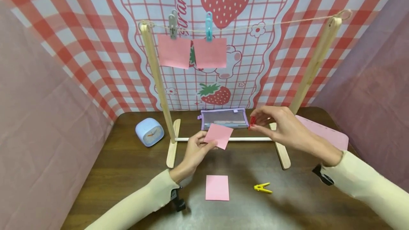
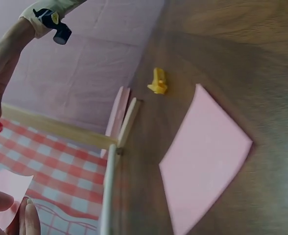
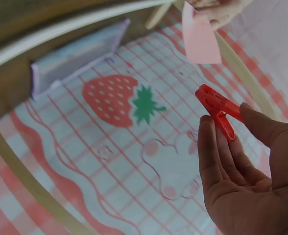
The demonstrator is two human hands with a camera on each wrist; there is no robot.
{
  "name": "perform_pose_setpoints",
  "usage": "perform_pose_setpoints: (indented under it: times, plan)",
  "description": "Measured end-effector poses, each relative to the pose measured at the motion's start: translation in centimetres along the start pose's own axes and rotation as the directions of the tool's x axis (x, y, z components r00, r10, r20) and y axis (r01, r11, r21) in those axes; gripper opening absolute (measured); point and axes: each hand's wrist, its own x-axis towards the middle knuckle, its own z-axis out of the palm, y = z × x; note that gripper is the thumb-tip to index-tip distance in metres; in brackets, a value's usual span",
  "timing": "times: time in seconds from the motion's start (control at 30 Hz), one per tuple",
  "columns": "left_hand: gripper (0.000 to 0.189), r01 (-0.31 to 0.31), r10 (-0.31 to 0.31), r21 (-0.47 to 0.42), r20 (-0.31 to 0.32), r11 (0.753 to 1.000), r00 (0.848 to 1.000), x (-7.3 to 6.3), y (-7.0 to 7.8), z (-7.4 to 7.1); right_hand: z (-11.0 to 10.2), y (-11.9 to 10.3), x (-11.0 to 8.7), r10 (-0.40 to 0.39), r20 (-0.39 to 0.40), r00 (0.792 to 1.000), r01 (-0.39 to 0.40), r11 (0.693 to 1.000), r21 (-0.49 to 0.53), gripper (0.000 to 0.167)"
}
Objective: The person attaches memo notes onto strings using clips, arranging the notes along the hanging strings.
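My left hand (image 1: 195, 152) pinches a pink sticky note (image 1: 219, 135) between thumb and fingers, raised in front of the stand. In my right hand (image 1: 281, 125) a red clothespin (image 3: 216, 108) is pinched by its handles between thumb and fingertips. Two pink notes hang from the string (image 1: 255, 27): one (image 1: 174, 52) under a grey clothespin (image 1: 173, 25), the other (image 1: 211, 53) under a blue clothespin (image 1: 209, 27). On the table before me lie a pad of pink sticky notes (image 1: 217, 188) and a yellow clothespin (image 1: 263, 187).
Wooden posts (image 1: 156, 77) and a white crossbar (image 1: 249, 139) form the stand. Behind the bar lies a purple-edged mesh pouch (image 1: 223, 118). A blue clock (image 1: 149, 132) sits at left, a pink flat item (image 1: 326, 132) at right. A checked strawberry cloth (image 1: 271, 77) hangs behind.
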Motion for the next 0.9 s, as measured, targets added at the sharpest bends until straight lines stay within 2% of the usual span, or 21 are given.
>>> perform_pose_setpoints:
  times: [0.17, 0.4, 0.57, 0.9]
  plan:
    - [0.028, -0.031, 0.031, -0.02, -0.018, 0.999, 0.999, 1.1, 1.4, 0.5, -1.8, -1.0, 1.6, -0.088, -0.067, 0.994, 0.087, 0.996, -0.016, 0.028]
    - [0.03, -0.086, 0.086, -0.059, -0.007, 0.995, 0.996, 2.7, 3.8, 1.0, -4.3, -2.2, 3.1, -0.094, -0.131, 0.987, 0.095, 0.996, -0.003, 0.028]
    - [0.027, -0.149, 0.148, -0.129, -0.015, 0.98, 0.989, 3.7, 5.4, 1.9, -5.5, -3.0, 4.3, -0.117, -0.185, 0.976, 0.116, 0.993, -0.015, 0.027]
    - [0.023, -0.182, 0.187, -0.288, -0.011, 0.94, 0.982, 5.1, 6.4, 4.6, -7.1, -4.7, 6.1, -0.102, -0.292, 0.951, 0.102, 0.995, -0.017, 0.023]
